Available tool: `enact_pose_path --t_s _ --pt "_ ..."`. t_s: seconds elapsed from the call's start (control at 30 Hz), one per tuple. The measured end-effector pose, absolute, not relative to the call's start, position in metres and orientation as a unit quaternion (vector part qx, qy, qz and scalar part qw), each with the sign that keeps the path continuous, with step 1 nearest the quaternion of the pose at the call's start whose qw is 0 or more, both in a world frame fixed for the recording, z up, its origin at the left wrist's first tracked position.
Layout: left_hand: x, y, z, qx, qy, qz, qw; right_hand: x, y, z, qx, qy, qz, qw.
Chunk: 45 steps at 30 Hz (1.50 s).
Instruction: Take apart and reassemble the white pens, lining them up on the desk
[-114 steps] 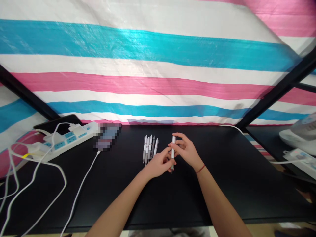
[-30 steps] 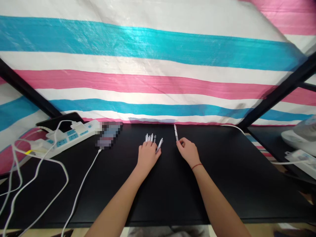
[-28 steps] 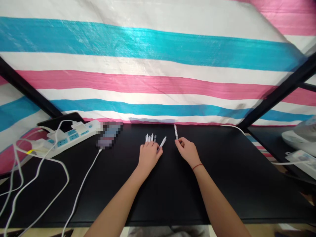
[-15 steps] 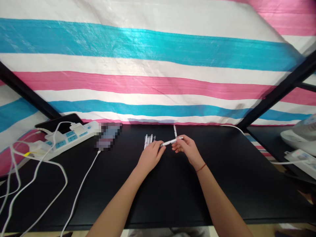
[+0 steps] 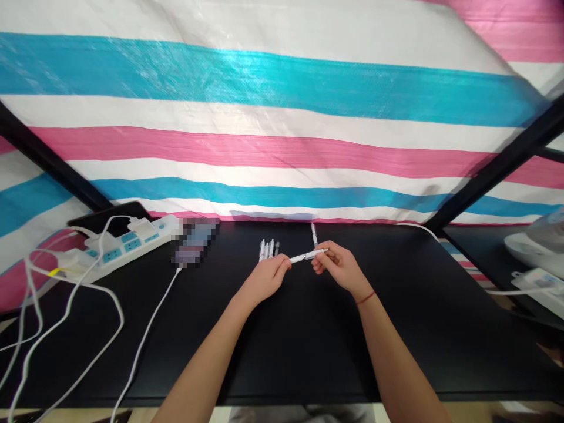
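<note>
A white pen [image 5: 302, 257] is stretched between my two hands above the black desk [image 5: 304, 341], tilted slightly up to the right. My left hand [image 5: 267, 276] pinches its left end between thumb and fingers. The right end is pinched by my right hand [image 5: 338, 264], which has a thin red string on the wrist. Just beyond my left hand lie several white pens [image 5: 267, 249] side by side, their near ends hidden by that hand. Another white pen [image 5: 314, 234] lies alone behind my right hand, pointing to the back of the desk.
At the left, a white power strip [image 5: 127, 249] holds plugs and tangled white cables [image 5: 117, 299]. Near it lies a blurred-out phone [image 5: 194, 242] with a charging cable. Striped sheeting [image 5: 282, 153] hangs behind the desk. A second power strip [image 5: 541, 288] is at the far right.
My left hand has closed its thumb and fingers on the pen's left end, where it was looser before. My right hand has shifted slightly right. The lying pens stay put.
</note>
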<state>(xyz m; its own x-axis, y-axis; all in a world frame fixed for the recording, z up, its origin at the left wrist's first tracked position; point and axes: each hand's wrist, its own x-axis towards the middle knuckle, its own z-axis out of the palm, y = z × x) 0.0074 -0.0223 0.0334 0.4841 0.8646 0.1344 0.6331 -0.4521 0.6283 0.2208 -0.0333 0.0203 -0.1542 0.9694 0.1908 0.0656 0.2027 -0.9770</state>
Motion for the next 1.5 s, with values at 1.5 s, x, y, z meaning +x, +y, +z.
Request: enact_pose_path --t_s 1.5 --pt "0.005 -0.008 0.010 0.573 0.471 0.472 0.476 0.221 -0.027 0.022 -0.486 -0.509 0.424 0.570"
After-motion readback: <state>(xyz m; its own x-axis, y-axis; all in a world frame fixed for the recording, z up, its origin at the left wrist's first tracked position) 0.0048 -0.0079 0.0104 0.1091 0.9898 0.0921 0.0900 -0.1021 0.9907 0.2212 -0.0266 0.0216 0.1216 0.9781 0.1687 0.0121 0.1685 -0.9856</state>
